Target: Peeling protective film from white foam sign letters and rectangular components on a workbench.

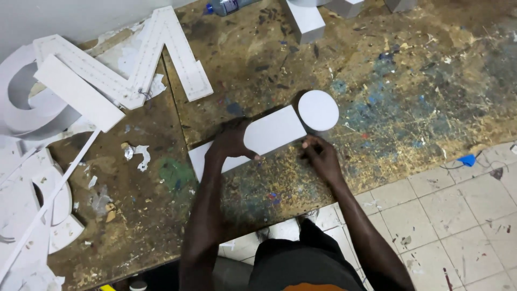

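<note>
A long white rectangular block (272,132) lies slantwise on the paint-stained workbench (377,81). My left hand (230,141) rests on top of its middle, fingers wrapped over the near edge. My right hand (320,156) touches the block's near right corner with its fingertips. A white round disc piece (318,110) stands at the block's far right end, close to or touching it.
A large white zigzag letter shape (151,59), a white slab (78,92) and curved white letter pieces (24,102) lie at the left. A long white strip (51,199) runs down the left. White blocks (306,20) and a bottle (226,6) sit at the far edge. Tiled floor (458,215) lies at the right.
</note>
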